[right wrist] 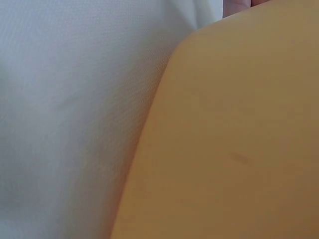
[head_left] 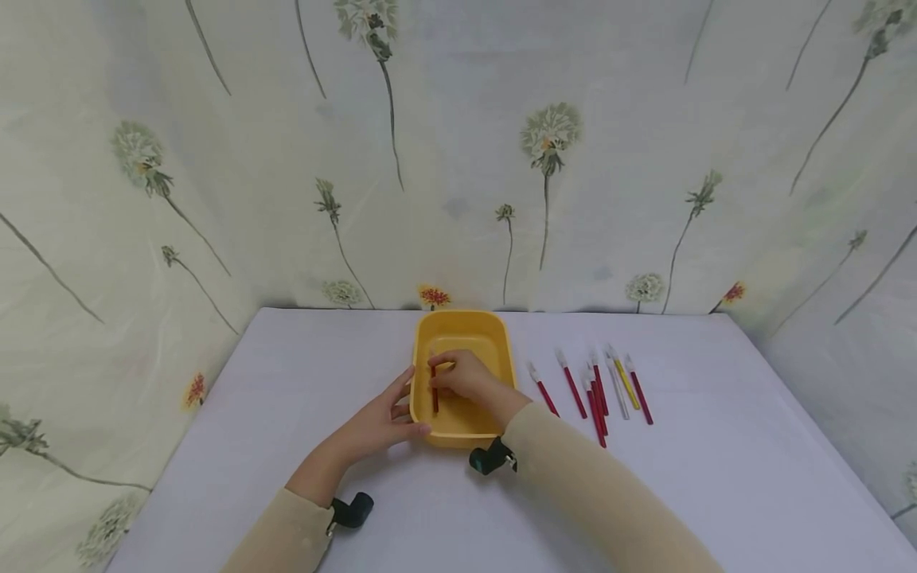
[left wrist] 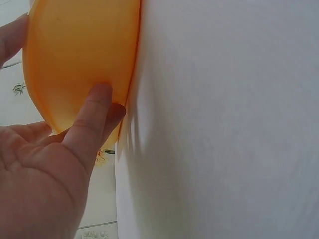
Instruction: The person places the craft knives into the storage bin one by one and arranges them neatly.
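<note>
A yellow plastic tray with rounded corners stands at the table's middle. My left hand braces its left side, with extended fingers against the outer wall and the thumb at the near-left corner. Inside the tray, my right hand pinches a slim red pen-like stick near the left wall, its pale tip pointing away from me. The right wrist view shows the tray's outer wall up close; the right hand's fingers are out of that view.
Right of the tray lie several slim red pen-like sticks with pale tips, along with a yellow one and a silvery one. A white cloth covers the table. Behind it hangs a flower-patterned curtain.
</note>
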Available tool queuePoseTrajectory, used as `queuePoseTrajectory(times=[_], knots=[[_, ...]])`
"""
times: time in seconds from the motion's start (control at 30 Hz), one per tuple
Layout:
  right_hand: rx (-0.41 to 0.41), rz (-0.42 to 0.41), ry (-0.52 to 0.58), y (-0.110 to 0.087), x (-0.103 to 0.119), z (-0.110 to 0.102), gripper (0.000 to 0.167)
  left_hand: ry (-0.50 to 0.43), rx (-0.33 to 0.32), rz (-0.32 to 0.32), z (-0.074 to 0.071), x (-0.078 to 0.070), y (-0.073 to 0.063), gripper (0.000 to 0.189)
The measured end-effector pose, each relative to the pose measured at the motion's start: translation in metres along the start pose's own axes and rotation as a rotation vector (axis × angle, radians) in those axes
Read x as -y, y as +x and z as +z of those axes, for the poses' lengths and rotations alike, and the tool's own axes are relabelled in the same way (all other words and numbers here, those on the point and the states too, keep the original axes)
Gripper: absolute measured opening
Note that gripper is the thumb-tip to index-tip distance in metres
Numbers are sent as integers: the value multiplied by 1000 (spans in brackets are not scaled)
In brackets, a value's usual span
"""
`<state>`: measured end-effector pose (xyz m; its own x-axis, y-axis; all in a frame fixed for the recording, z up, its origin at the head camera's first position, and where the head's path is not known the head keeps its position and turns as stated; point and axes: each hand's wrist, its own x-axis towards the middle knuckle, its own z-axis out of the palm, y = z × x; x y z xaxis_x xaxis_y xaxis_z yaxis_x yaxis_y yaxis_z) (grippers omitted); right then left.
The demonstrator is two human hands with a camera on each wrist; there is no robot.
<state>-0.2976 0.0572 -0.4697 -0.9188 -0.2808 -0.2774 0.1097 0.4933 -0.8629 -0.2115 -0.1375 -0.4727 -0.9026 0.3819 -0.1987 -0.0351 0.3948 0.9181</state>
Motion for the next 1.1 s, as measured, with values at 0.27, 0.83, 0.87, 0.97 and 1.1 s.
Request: queuePoseTrajectory(times=[0.27,0.83,0.87,0.97,1.1], knots=[[-7,-13,2,2,-2,1,35,-13,3,22,2,2,0,100],[-69,-54,9,-5,5,-11,32,-5,-11,9,1,3,0,102],[-78,-58,9,-8,8,-13,32,-8,-10,11,1,3,0,102],[-86,-64,7,-16,17,-20,33,-12,-8,14,0,3,0,102],[-56,-70,-14,-30,29,-33,35,-13,-4,13,-1,3,1,101]])
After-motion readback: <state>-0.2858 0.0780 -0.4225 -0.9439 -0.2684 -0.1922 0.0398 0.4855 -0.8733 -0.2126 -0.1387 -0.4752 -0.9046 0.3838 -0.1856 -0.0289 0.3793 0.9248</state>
